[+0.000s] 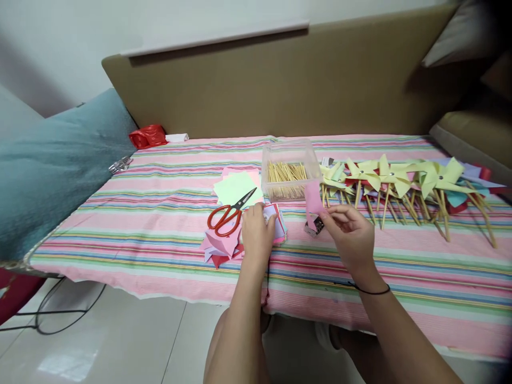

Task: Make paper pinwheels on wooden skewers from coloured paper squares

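Observation:
My right hand (354, 234) pinches a cut piece of pink paper (314, 198) between thumb and fingertips. The paper hangs in front of the clear box's right corner, above a small dark, shiny container (314, 226). My left hand (257, 232) lies over the left edge of a stack of coloured paper squares (276, 220), thumb apart from the fingers. Beside its fingertips are scissors (226, 217) with orange handles, their blades lying on pale green paper (238, 186). Folded pink, lilac and red paper pieces (221, 244) sit left of my wrist.
A clear plastic box (294, 149) holds many thin wooden sticks. On the right lie several paper pinwheels (394, 173) on sticks. Striped cloth (160, 229) covers the seat before the brown backrest (260, 90). A red plastic bag (149, 137) rests at the far left.

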A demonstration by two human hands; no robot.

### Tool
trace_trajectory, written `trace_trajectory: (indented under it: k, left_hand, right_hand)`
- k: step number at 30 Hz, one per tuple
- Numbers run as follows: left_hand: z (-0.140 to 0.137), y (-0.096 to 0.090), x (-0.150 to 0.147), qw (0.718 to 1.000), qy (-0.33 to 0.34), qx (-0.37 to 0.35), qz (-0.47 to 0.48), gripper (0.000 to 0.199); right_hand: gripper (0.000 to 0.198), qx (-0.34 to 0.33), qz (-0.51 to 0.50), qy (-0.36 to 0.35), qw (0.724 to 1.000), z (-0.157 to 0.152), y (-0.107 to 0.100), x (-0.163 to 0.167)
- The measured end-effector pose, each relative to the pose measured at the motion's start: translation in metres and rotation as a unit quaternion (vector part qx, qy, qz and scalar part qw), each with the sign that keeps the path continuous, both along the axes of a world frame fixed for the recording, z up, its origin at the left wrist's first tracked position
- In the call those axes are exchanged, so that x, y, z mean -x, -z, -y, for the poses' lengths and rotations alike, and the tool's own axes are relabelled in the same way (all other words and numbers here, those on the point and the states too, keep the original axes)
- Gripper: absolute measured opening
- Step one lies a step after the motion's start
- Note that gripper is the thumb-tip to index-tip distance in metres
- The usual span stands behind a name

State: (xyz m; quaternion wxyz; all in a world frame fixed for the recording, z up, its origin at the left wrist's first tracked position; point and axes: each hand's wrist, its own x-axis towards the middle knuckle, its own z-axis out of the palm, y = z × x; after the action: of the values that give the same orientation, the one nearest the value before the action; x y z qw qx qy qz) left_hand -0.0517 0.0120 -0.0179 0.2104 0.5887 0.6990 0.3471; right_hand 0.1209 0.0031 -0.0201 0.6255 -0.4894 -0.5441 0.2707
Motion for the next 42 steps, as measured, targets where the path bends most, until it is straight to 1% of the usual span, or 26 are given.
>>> trace_trajectory:
  k: [1, 2, 3, 4, 5, 6, 7, 8, 10, 13, 15, 16, 18, 20, 22, 23, 24, 25, 27, 28, 29, 31, 35, 38, 40, 42]
  left_hand:
    - [-0.001, 0.000, -0.004, 0.992, 0.024, 0.009, 0.121, 0.025]
    - [-0.001, -0.001, -0.008, 0.965, 0.050, 0.039, 0.253, 0.031]
    - [-0.002, -0.002, -0.011, 0.920, 0.074, 0.083, 0.377, 0.040]
    - [-0.002, -0.003, -0.015, 0.863, 0.091, 0.129, 0.480, 0.049]
    - [-0.002, -0.005, -0.017, 0.809, 0.102, 0.163, 0.556, 0.056]
    - [-0.002, -0.006, -0.019, 0.767, 0.105, 0.184, 0.606, 0.061]
    - [-0.003, -0.008, -0.020, 0.742, 0.104, 0.192, 0.634, 0.064]
    - [-0.003, -0.009, -0.021, 0.732, 0.100, 0.194, 0.645, 0.065]
    - [-0.003, -0.010, -0.021, 0.736, 0.101, 0.196, 0.640, 0.063]
    - [-0.002, -0.009, -0.025, 0.770, 0.134, 0.183, 0.597, 0.045]
    - [-0.001, -0.008, -0.029, 0.803, 0.137, 0.158, 0.559, 0.035]
    - [-0.001, -0.008, -0.032, 0.816, 0.131, 0.145, 0.545, 0.035]
    - [0.000, -0.008, -0.036, 0.827, 0.117, 0.123, 0.535, 0.040]
    - [0.001, -0.009, -0.037, 0.828, 0.117, 0.102, 0.538, 0.047]
    - [0.002, -0.009, -0.037, 0.832, 0.129, 0.085, 0.533, 0.050]
    - [0.002, -0.009, -0.036, 0.835, 0.138, 0.079, 0.527, 0.050]
    - [0.003, -0.009, -0.034, 0.838, 0.147, 0.075, 0.520, 0.048]
    - [0.005, -0.010, -0.033, 0.842, 0.154, 0.073, 0.513, 0.046]
    - [0.008, -0.012, -0.030, 0.848, 0.165, 0.075, 0.499, 0.043]
    - [0.010, -0.013, -0.030, 0.850, 0.171, 0.080, 0.493, 0.043]
    - [0.011, -0.014, -0.029, 0.850, 0.179, 0.091, 0.487, 0.043]
    - [0.013, -0.016, -0.029, 0.846, 0.198, 0.116, 0.480, 0.044]
    - [0.014, -0.016, -0.034, 0.838, 0.205, 0.138, 0.486, 0.034]
    - [0.013, -0.013, -0.039, 0.840, 0.187, 0.132, 0.492, 0.038]
    - [0.012, -0.011, -0.042, 0.850, 0.158, 0.126, 0.487, 0.044]
    - [0.010, -0.008, -0.045, 0.857, 0.130, 0.120, 0.484, 0.045]
  right_hand:
    - [0.006, -0.030, 0.037, -0.006, 0.999, 0.001, -0.002, -0.004]
    - [0.003, -0.064, 0.083, -0.016, 0.994, 0.003, -0.004, -0.008]
    - [0.004, -0.100, 0.136, -0.032, 0.985, 0.004, -0.005, -0.012]
    - [0.008, -0.133, 0.188, -0.049, 0.972, 0.005, -0.007, -0.017]
    - [0.010, -0.161, 0.233, -0.063, 0.957, 0.005, -0.008, -0.022]
    - [0.012, -0.183, 0.268, -0.073, 0.943, 0.006, -0.009, -0.026]
    - [0.013, -0.200, 0.294, -0.076, 0.932, 0.006, -0.009, -0.030]
    - [0.014, -0.212, 0.314, -0.075, 0.922, 0.006, -0.008, -0.034]
    - [0.016, -0.230, 0.344, -0.067, 0.908, 0.006, -0.007, -0.041]
    - [0.018, -0.243, 0.364, -0.056, 0.897, 0.007, -0.006, -0.047]
    - [0.019, -0.245, 0.359, -0.049, 0.899, 0.009, -0.007, -0.050]
    - [0.019, -0.243, 0.351, -0.046, 0.903, 0.010, -0.008, -0.051]
    - [0.018, -0.222, 0.320, -0.033, 0.921, 0.011, -0.008, -0.053]
    - [0.016, -0.168, 0.248, -0.004, 0.954, 0.011, -0.007, -0.054]
    - [0.015, -0.080, 0.124, 0.019, 0.989, 0.009, -0.004, -0.055]
    - [0.017, -0.025, 0.054, 0.014, 0.998, 0.008, -0.003, -0.055]
    - [0.020, 0.033, -0.011, -0.006, 0.999, 0.007, -0.001, -0.055]
    - [0.023, 0.094, -0.061, -0.039, 0.993, 0.006, 0.000, -0.055]
    - [0.027, 0.200, -0.112, -0.116, 0.966, 0.005, 0.001, -0.053]
    - [0.028, 0.234, -0.122, -0.150, 0.953, 0.005, 0.000, -0.051]
    - [0.027, 0.252, -0.128, -0.174, 0.943, 0.006, -0.001, -0.049]
    - [0.024, 0.249, -0.139, -0.190, 0.939, 0.008, -0.003, -0.045]
    - [0.028, 0.225, -0.144, -0.161, 0.950, 0.011, -0.008, -0.041]
    - [0.029, 0.229, -0.145, -0.158, 0.950, 0.012, -0.008, -0.041]
    - [0.026, 0.228, -0.150, -0.161, 0.949, 0.011, -0.006, -0.042]
    - [0.024, 0.223, -0.158, -0.154, 0.950, 0.010, -0.004, -0.043]
